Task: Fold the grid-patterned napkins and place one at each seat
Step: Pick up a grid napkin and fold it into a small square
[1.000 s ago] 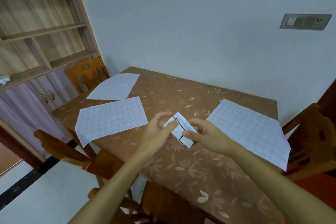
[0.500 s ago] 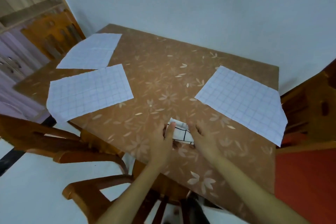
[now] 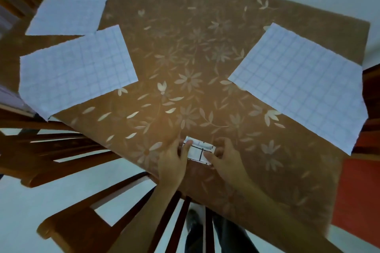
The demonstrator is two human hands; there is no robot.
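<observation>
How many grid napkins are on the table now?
4. A folded napkin lies at the near edge between left hand and right hand; the near-left napkin, far-left napkin and right napkin lie flat. None seems hidden.

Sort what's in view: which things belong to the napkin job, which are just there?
Job: folded napkin, with left hand and right hand on it; far-left napkin; near-left napkin; right napkin; table; chair.
Just there: red surface; shoe.

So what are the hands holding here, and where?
The folded napkin, down on the table: left hand rests on its left end, right hand pinches its right end.
</observation>
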